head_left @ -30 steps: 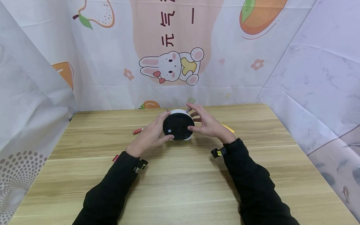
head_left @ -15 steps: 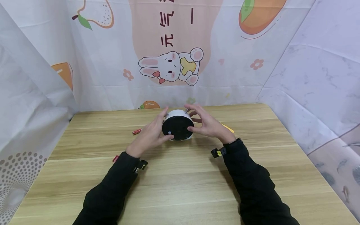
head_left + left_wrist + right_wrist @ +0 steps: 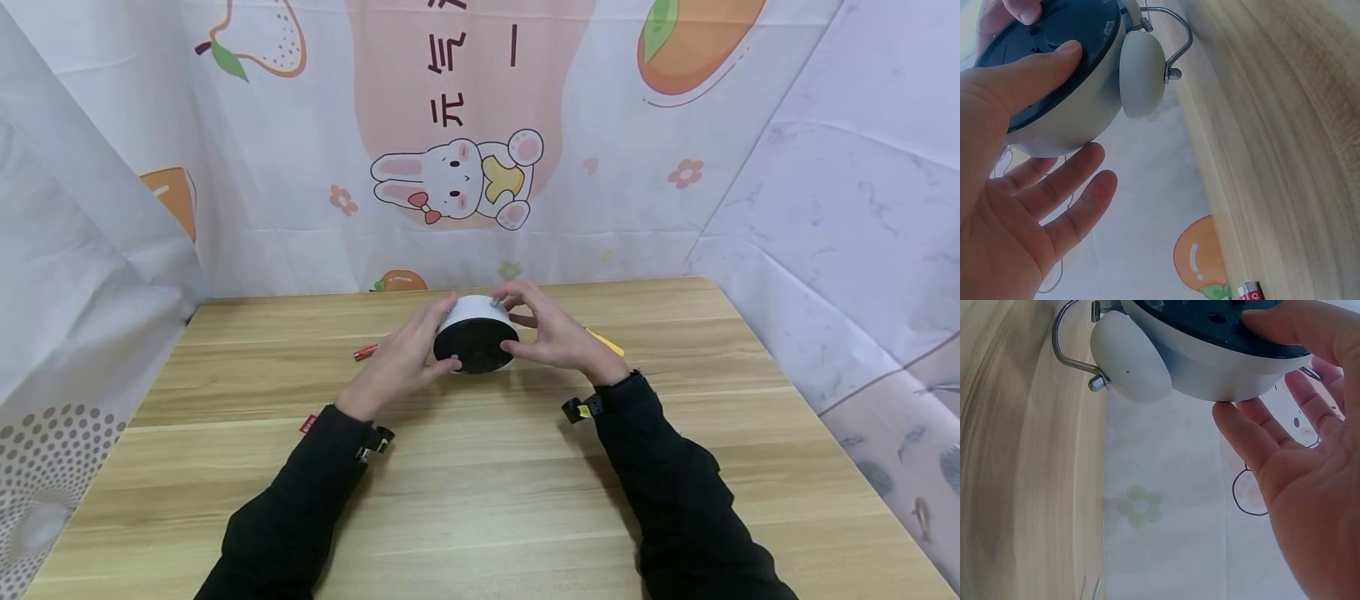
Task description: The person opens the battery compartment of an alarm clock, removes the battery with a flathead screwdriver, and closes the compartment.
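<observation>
A twin-bell alarm clock (image 3: pixel 474 307), white with a black back (image 3: pixel 474 343), is held upside down over the far middle of the table. Its short metal legs point up, and its back faces the person. My left hand (image 3: pixel 401 358) grips one side, thumb on the back and fingers round the white casing. My right hand (image 3: pixel 553 335) holds the other side likewise, thumb on the back, a finger beside one leg. In the left wrist view, a white bell (image 3: pixel 1142 75) and a wire handle (image 3: pixel 1186 40) show toward the table. The clock's dial is hidden.
A red battery (image 3: pixel 366 352) lies on the wooden table (image 3: pixel 480 500) left of the clock. Something yellow and slim (image 3: pixel 606 342) lies behind the right wrist. A patterned cloth (image 3: pixel 285 183) hangs just behind the table's far edge.
The clock has tilted between both hands: its upper edge leans toward the person, so more white casing shows and the black back looks narrower. Both hands keep their grip.
</observation>
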The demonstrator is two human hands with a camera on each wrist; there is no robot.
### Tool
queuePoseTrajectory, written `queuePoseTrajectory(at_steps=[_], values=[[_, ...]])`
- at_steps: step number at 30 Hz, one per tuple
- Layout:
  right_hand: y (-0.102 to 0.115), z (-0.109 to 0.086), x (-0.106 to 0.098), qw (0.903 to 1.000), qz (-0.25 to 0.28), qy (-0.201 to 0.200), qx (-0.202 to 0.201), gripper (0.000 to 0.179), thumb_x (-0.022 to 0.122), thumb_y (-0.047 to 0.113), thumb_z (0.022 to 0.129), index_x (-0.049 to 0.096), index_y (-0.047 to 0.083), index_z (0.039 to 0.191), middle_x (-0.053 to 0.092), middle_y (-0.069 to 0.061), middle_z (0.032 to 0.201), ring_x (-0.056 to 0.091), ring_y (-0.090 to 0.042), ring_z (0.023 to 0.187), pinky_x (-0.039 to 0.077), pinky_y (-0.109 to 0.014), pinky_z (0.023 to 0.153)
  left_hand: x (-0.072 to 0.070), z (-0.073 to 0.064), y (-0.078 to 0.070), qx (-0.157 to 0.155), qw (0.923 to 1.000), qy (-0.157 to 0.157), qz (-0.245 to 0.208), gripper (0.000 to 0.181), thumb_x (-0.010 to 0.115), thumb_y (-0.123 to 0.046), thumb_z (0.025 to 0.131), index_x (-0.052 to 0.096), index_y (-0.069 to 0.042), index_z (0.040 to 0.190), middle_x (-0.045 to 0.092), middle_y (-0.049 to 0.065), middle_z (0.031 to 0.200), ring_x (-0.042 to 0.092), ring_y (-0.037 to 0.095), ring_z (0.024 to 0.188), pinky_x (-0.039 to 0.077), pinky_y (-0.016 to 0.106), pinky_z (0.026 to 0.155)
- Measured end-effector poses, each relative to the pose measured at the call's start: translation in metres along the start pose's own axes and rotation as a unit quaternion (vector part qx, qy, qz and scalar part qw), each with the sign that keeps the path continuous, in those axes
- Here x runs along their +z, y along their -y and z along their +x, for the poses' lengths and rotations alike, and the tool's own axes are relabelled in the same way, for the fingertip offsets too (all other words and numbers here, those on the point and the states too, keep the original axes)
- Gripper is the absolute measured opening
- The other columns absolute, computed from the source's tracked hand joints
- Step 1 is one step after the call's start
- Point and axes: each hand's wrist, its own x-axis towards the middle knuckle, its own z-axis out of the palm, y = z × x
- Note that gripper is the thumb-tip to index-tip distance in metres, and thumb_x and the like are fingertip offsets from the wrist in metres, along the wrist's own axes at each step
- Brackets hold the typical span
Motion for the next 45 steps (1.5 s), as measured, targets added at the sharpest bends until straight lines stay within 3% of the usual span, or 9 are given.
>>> queuePoseTrajectory(at_steps=[8, 13, 15, 22, 26, 29, 34, 41, 45], values=[[0.005, -0.002, -0.003, 0.9998, -0.016, 0.007, 0.006, 0.074, 0.077, -0.008, 0.083, 0.041, 0.009, 0.146, 0.044, -0.009, 0.139, 0.049, -0.030, 0.118, 0.057, -0.049, 0.083, -0.002, 0.000, -0.002, -0.011, 0.9998, -0.004, -0.014, 0.078, 0.068, -0.039, 0.099, 0.026, -0.014, 0.160, 0.050, 0.012, 0.138, 0.056, 0.020, 0.084, 0.052, 0.037, 0.075], [0.011, -0.001, -0.002, 0.9997, -0.012, 0.014, 0.014, 0.079, 0.075, -0.016, 0.081, 0.038, -0.002, 0.149, 0.041, -0.021, 0.139, 0.048, -0.036, 0.115, 0.057, -0.053, 0.078, -0.003, -0.001, -0.002, -0.043, 0.9979, 0.000, -0.050, 0.079, 0.053, -0.048, 0.104, 0.014, -0.015, 0.164, 0.052, 0.012, 0.142, 0.064, 0.021, 0.106, 0.054, 0.041, 0.086], [0.004, -0.001, -0.002, 0.9997, -0.012, 0.015, 0.014, 0.077, 0.076, -0.016, 0.080, 0.040, -0.003, 0.147, 0.040, -0.021, 0.140, 0.047, -0.036, 0.115, 0.057, -0.053, 0.078, -0.003, 0.000, -0.002, -0.052, 0.9966, 0.005, -0.064, 0.074, 0.049, -0.049, 0.106, 0.017, -0.014, 0.163, 0.054, 0.011, 0.140, 0.063, 0.021, 0.115, 0.053, 0.043, 0.090], [-0.006, -0.004, -0.003, 0.9989, 0.016, 0.030, 0.031, 0.069, 0.074, 0.000, 0.091, 0.041, 0.008, 0.150, 0.038, -0.011, 0.148, 0.049, -0.034, 0.123, 0.057, -0.048, 0.084, -0.003, 0.000, 0.000, -0.053, 0.9952, 0.023, -0.079, 0.060, 0.047, -0.047, 0.107, 0.037, -0.009, 0.152, 0.054, 0.008, 0.131, 0.061, 0.019, 0.108, 0.053, 0.038, 0.088], [-0.007, -0.004, -0.006, 0.9985, 0.010, 0.036, 0.040, 0.051, 0.058, 0.024, 0.105, 0.042, 0.011, 0.153, 0.042, -0.006, 0.152, 0.052, -0.030, 0.125, 0.050, -0.048, 0.095, -0.002, 0.000, 0.001, -0.054, 0.9950, 0.024, -0.080, 0.061, 0.048, -0.046, 0.107, 0.037, -0.008, 0.153, 0.054, 0.007, 0.130, 0.060, 0.018, 0.104, 0.053, 0.036, 0.085], [-0.006, -0.002, -0.007, 0.9984, -0.012, 0.041, 0.036, 0.050, 0.046, 0.036, 0.109, 0.045, 0.011, 0.152, 0.048, -0.004, 0.149, 0.051, -0.024, 0.126, 0.043, -0.047, 0.102, -0.002, 0.001, 0.001, -0.048, 0.9957, 0.022, -0.076, 0.060, 0.049, -0.047, 0.106, 0.039, -0.008, 0.151, 0.055, 0.006, 0.128, 0.060, 0.017, 0.103, 0.053, 0.035, 0.084], [-0.006, 0.000, -0.008, 0.9965, -0.008, 0.057, 0.060, 0.047, 0.040, 0.035, 0.111, 0.047, 0.013, 0.153, 0.053, -0.004, 0.145, 0.050, -0.019, 0.127, 0.043, -0.042, 0.104, -0.004, 0.000, 0.000, -0.031, 0.9966, 0.026, -0.072, 0.061, 0.050, -0.050, 0.105, 0.042, -0.011, 0.150, 0.056, 0.003, 0.126, 0.059, 0.015, 0.104, 0.052, 0.032, 0.083], [-0.005, -0.003, -0.011, 0.9941, -0.004, 0.057, 0.092, 0.041, 0.050, 0.030, 0.109, 0.057, 0.013, 0.145, 0.063, -0.005, 0.133, 0.059, -0.020, 0.118, 0.049, -0.042, 0.095, -0.005, 0.000, -0.001, -0.011, 0.9961, 0.039, -0.079, 0.062, 0.052, -0.052, 0.103, 0.041, -0.014, 0.152, 0.056, 0.001, 0.130, 0.059, 0.014, 0.105, 0.053, 0.032, 0.083], [-0.005, -0.004, -0.012, 0.9935, 0.000, 0.064, 0.094, 0.037, 0.054, 0.026, 0.107, 0.062, 0.008, 0.139, 0.068, -0.005, 0.119, 0.062, -0.020, 0.108, 0.052, -0.038, 0.087, -0.005, -0.002, -0.001, -0.024, 0.9943, 0.059, -0.085, 0.065, 0.051, -0.055, 0.103, 0.038, -0.017, 0.155, 0.055, 0.000, 0.129, 0.058, 0.013, 0.106, 0.052, 0.033, 0.084]])
